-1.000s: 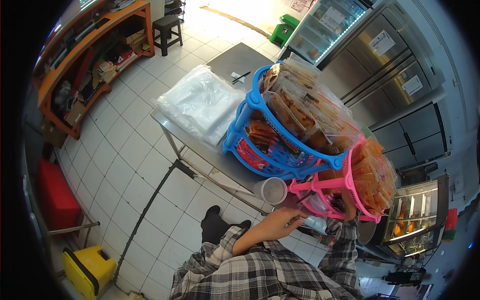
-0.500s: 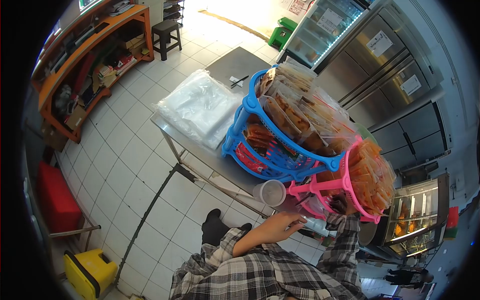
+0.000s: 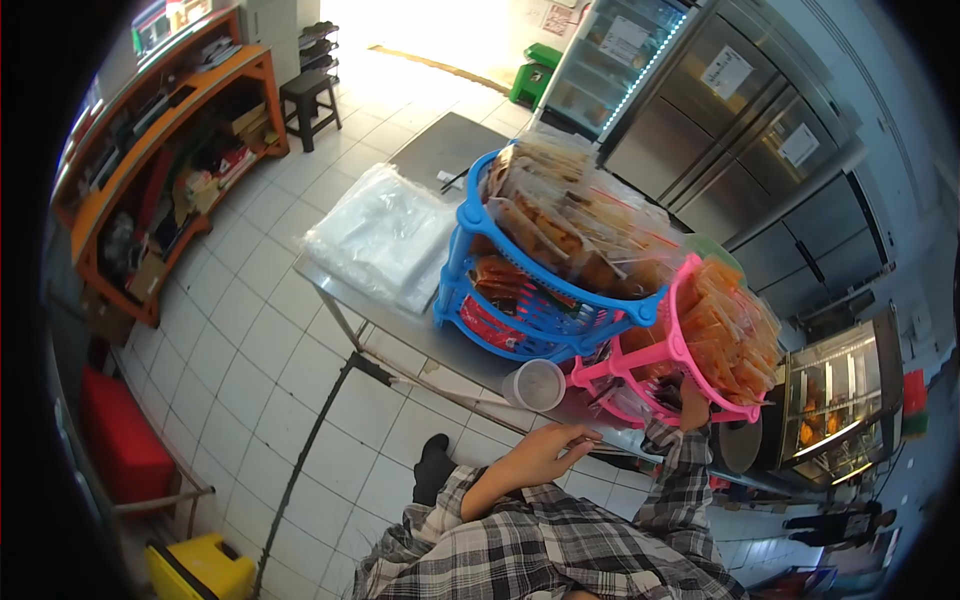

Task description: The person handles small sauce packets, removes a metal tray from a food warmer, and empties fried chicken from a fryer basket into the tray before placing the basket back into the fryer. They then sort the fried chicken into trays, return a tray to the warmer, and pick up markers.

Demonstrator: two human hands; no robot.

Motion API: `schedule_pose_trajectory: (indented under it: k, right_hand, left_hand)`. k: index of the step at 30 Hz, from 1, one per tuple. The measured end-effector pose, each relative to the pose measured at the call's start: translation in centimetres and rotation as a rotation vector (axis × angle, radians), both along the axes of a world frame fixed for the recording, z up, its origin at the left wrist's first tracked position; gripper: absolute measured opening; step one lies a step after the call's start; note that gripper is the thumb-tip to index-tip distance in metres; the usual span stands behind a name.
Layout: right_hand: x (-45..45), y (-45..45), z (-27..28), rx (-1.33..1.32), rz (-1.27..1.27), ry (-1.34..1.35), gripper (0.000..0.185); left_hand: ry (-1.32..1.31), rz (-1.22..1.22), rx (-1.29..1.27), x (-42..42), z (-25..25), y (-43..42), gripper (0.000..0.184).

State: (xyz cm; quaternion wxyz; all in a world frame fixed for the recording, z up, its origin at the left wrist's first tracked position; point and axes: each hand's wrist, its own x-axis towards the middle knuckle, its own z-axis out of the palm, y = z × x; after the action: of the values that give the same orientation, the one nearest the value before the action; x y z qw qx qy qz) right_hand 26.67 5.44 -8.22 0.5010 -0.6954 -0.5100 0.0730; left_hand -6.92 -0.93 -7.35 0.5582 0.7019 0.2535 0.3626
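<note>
My left hand (image 3: 545,455) hovers in front of my body beside the table edge, fingers loosely stretched and nothing visible in it. Close above it stands a clear plastic cup (image 3: 537,386). My right hand (image 3: 692,408) reaches in at the lower tier of the pink basket rack (image 3: 676,352); its fingers are hidden behind the rim and the packets. Orange-filled plastic packets (image 3: 735,330) fill the rack's top tier. Left of it, a blue basket rack (image 3: 560,292) holds packets of brown food (image 3: 570,225) on top and more packets below.
A stack of clear plastic bags (image 3: 380,235) lies on the metal table (image 3: 450,145). Steel fridges (image 3: 720,110) line the far right, with a lit display case (image 3: 835,400) nearer. A yellow bin (image 3: 205,568), a red seat (image 3: 120,435) and a stool (image 3: 310,100) stand on the floor.
The view has shifted, so the table and racks sit slightly further left. My right hand has moved a little at the pink rack, while my left hand keeps nearly the same pose.
</note>
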Motion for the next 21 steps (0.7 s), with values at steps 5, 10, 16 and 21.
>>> schedule_pose_trajectory:
  k: [5,10,16,21]
  right_hand:
    - [-2.9,-1.1,-1.4,0.369,0.135,0.661,0.037]
    - [-7.5,-4.6,1.2,0.484,0.029,1.129,0.037]
    - [-13.7,-10.1,5.3,0.448,0.008,1.207,0.021]
    - [-15.9,-13.6,7.7,0.178,0.197,1.282,0.013]
  left_hand:
    - [0.009,-0.095,-0.075,0.4,0.3,0.0,0.028]
    - [0.022,-0.144,-0.113,0.9,0.9,-0.2,0.028]
    - [-0.078,-0.095,-0.209,2.0,1.7,0.0,0.033]
    - [-0.409,-0.049,-0.504,4.0,3.1,-0.3,0.031]
